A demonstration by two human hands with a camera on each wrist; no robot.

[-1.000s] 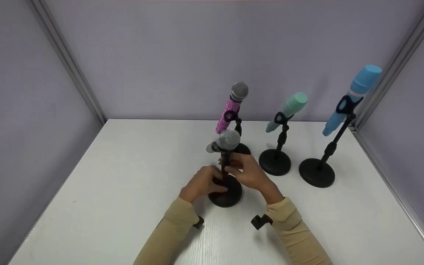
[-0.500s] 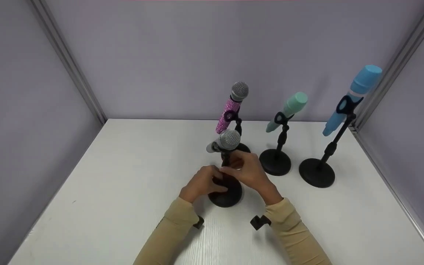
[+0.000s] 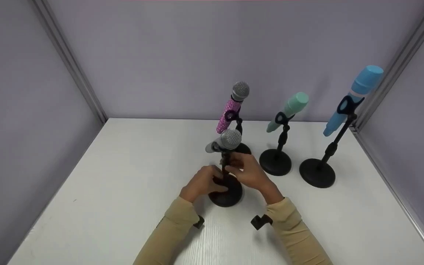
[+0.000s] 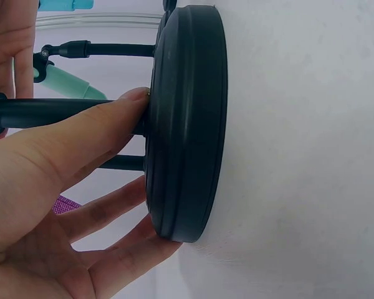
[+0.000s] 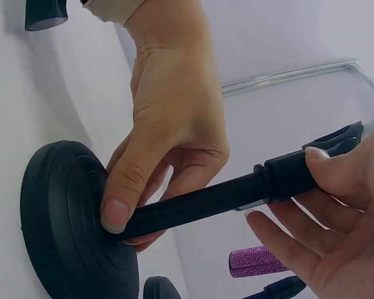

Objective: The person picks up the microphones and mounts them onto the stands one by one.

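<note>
A black desk microphone stand (image 3: 226, 198) stands upright before me, its round base flat on the table. In its clip rests a tilted silver-headed microphone (image 3: 231, 139). My left hand (image 3: 204, 181) holds the stand low down, with the thumb by the foot of the pole and fingers around the base (image 4: 188, 124), as the left wrist view shows. Higher up, my right hand (image 3: 248, 171) grips the pole's thick collar (image 5: 288, 177) between thumb and fingers. In the head view my right fingers partly hide the pole.
Close behind stands a stand with a glittery pink microphone (image 3: 229, 115). To its right are stands with a mint green microphone (image 3: 294, 104) and a taller blue one (image 3: 367, 79). Grey panels (image 3: 168, 59) enclose the white table (image 3: 131, 176) at back and sides.
My right fingers shifted slightly left around the collar, then moved back to the right. The silver-headed microphone has moved very slightly. My left hand has kept its place on the base.
</note>
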